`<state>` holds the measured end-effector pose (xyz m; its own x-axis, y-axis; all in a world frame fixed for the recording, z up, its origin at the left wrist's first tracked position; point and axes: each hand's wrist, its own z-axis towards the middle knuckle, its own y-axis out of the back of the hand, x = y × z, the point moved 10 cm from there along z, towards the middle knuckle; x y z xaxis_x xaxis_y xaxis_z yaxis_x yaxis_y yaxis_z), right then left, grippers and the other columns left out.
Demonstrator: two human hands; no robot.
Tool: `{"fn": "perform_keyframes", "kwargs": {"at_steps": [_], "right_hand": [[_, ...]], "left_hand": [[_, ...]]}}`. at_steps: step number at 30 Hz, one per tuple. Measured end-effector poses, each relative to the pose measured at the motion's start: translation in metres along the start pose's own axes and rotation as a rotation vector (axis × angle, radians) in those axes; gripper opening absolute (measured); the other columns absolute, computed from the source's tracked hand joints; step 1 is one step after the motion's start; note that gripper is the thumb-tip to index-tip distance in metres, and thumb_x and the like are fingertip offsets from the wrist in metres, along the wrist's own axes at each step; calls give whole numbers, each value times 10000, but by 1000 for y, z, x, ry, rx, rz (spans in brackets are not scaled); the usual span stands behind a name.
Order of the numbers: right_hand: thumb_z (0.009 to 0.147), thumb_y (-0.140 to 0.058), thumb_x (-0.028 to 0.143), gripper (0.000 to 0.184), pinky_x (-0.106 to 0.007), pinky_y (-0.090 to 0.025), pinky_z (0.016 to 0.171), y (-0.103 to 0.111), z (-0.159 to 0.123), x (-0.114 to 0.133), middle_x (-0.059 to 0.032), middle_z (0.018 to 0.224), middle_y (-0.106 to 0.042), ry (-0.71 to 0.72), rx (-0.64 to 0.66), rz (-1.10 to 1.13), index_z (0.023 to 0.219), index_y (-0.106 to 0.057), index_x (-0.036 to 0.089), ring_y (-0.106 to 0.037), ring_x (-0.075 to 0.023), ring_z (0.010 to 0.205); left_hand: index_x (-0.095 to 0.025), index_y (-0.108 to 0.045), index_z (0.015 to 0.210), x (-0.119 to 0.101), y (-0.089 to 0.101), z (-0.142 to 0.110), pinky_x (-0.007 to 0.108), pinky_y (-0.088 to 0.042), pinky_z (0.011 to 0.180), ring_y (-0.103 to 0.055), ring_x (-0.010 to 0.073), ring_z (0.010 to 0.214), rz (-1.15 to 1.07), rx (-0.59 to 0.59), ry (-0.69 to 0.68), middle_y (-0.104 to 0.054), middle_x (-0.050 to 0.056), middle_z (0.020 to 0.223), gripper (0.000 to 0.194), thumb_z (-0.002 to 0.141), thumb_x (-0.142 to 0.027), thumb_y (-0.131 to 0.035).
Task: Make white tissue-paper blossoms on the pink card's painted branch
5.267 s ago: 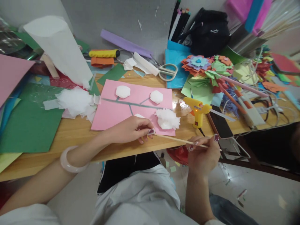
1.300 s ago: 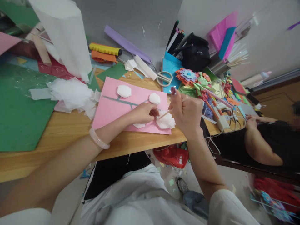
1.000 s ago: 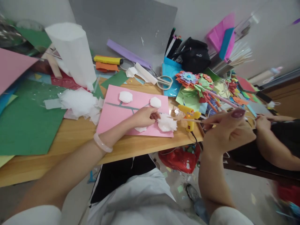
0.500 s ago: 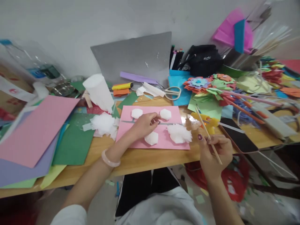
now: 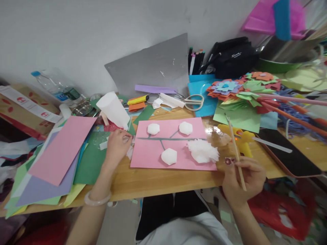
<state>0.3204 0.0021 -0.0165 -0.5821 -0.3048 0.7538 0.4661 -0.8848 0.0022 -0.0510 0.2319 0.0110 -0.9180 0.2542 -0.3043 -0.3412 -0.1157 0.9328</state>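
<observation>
A pink card (image 5: 153, 161) lies on the table in front of me, with grey-green painted stems, several white padded paper shapes (image 5: 169, 156) and a fluffy white tissue-paper tuft (image 5: 203, 150) at its lower right. My left hand (image 5: 119, 144) is at the card's left edge, over scraps of white tissue paper (image 5: 129, 153). Its fingers are curled together, and whatever they hold is hidden. To the right of the card, my right hand (image 5: 244, 177) grips a thin wooden paintbrush (image 5: 234, 143), dark tip pointing up and away. Behind it sits a yellow glue gun (image 5: 242, 137) with a clear glue stick.
Coloured paper sheets (image 5: 62, 149) are stacked at left. A white paper roll (image 5: 113, 109), a yellow cutter (image 5: 138, 99) and scissors (image 5: 194, 102) lie behind the card. Paper flowers (image 5: 226, 89) and a phone (image 5: 288, 151) are at right. A grey board (image 5: 150, 68) leans on the wall.
My left hand has moved left, off the pink card to the tissue scraps beside it. My right hand still holds the paintbrush. The view has shifted slightly.
</observation>
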Motion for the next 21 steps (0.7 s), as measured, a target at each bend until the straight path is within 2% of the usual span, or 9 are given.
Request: {"fn": "perform_keyframes", "kwargs": {"at_steps": [4,7,9,11,13,15,18,21], "right_hand": [[737,-787,198,325,-312,-460,578,0,0,2,20,678,-621,-9,30,58,658,-472,225,-587,-155,586],[860,-666,299,320,-298,-413,493,-1,1,2,26,586,-596,-110,27,220,623,-465,226,-534,-148,496],[902,-602,365,249,-309,-428,480,-4,2,1,34,553,-575,-223,38,357,697,-563,228,-527,-156,465],[924,-555,418,266,-336,-475,524,-9,2,3,11,582,-613,-316,92,400,771,-648,221,-571,-172,500],[952,-489,458,370,-353,-499,577,-15,1,7,-20,612,-650,-362,180,384,757,-683,210,-612,-188,563],[968,-448,466,432,-350,-491,592,-16,-1,8,-23,587,-643,-385,234,383,708,-681,211,-610,-188,579],[972,-434,454,456,-322,-454,565,-13,-5,5,-5,523,-602,-418,257,391,667,-673,214,-562,-163,518],[958,-459,432,470,-302,-428,524,-16,-10,4,-7,481,-574,-438,284,381,598,-657,206,-544,-153,483]], "left_hand": [[-213,-642,838,4,21,2,410,-497,884,-649,256,936,-307,-112,98,-727,77,959,147,811,-345,-583],[-205,-591,921,-14,19,1,333,-518,702,-655,193,739,-585,-73,161,-709,37,824,232,829,-418,-591],[-198,-579,955,-45,-1,0,316,-524,682,-642,164,665,-848,99,151,-688,13,751,264,822,-420,-633],[-191,-582,987,-85,-22,-4,315,-539,733,-664,153,716,-1067,282,106,-708,27,835,295,791,-379,-698],[-182,-601,1009,-123,-43,-11,313,-543,801,-678,151,799,-1158,463,42,-711,42,905,312,762,-313,-740],[-178,-616,1026,-147,-60,-19,308,-539,847,-681,158,886,-1214,581,3,-707,51,941,323,745,-261,-753],[-180,-627,1043,-157,-81,-27,294,-540,823,-682,167,906,-1292,641,9,-704,54,947,371,707,-238,-774],[-180,-635,1030,-151,-94,-34,269,-532,734,-686,163,842,-1325,642,55,-709,57,944,410,666,-257,-809]]}}
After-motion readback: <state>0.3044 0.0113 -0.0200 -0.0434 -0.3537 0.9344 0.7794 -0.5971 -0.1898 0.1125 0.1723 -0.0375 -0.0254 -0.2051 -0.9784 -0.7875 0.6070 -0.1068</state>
